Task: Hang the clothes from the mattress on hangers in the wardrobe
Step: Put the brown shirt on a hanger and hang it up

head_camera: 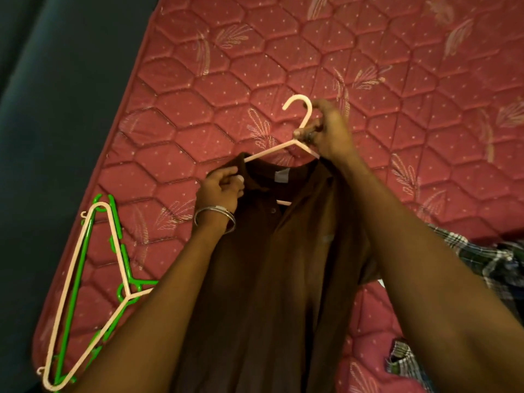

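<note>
Above the red mattress [283, 66], right hand [330, 131] grip clamped on pink hanger [297, 120] neck, left hand [219, 188] pinching brown polo shirt [269, 265] collar. Spare pink and green hangers [93, 293] at mattress's left edge; plaid clothes [487, 265] on its right.

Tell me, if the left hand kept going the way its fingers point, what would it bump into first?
The left hand already pinches the brown shirt at the collar. Its fingers point right, so probably more collar first, then the pink hanger inside it. Depth is hard to judge.
</note>
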A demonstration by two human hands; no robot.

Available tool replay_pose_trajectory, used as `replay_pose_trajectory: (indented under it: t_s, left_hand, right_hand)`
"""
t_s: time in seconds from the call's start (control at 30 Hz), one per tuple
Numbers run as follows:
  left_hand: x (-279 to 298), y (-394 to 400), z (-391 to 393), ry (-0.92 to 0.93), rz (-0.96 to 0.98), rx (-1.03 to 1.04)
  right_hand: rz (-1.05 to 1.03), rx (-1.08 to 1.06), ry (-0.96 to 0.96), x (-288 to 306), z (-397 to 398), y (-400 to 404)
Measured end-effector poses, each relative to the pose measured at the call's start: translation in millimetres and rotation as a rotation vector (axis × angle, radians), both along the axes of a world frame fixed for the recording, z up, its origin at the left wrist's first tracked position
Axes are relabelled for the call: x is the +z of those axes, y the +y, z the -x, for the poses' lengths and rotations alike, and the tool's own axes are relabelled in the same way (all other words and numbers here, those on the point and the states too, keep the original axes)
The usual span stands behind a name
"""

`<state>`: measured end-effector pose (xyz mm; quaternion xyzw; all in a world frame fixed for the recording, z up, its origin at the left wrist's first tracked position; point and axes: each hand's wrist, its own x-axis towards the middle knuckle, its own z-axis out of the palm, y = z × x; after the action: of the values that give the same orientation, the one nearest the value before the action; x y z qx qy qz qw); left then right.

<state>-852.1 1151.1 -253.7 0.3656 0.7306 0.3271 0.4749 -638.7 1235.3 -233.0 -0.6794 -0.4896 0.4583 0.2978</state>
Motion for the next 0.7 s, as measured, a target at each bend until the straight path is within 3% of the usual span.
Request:
replay_pose_trajectory:
  t_s: [0.13,0.23,0.37,0.47,0.57,0.7]
  left_hand:
    - [-18.7,-30.4,5.6,0.271,0.101,-0.110]
    - [-26.4,-53.7,-0.7,0.241,0.173,-0.243]
    - [-36.7,-70.3,-19.0,0.257,0.094,-0.359]
    - [-43.4,-68.0,-33.4,0.319,0.024,-0.394]
    - [-54.9,-62.2,-42.2,0.383,0.030,-0.392]
    - [-63.5,-54.6,-50.4,0.488,0.029,-0.428]
  right_hand:
    - [-0.137,-0.320,-0.444,-19.3,-10.0,-25.9]
    - [-0.101,-0.536,-0.517,-28.9,-15.1,-69.9]
    - [-0.169,-0.540,-0.341,-35.9,20.8,-144.4]
    - [0.104,-0.663,-0.175,-50.3,47.9,-178.9]
    - [0.361,-0.617,-0.046,-64.6,68.1,-189.8]
    - [0.204,-0.672,-0.050,-72.9,77.3,-174.1]
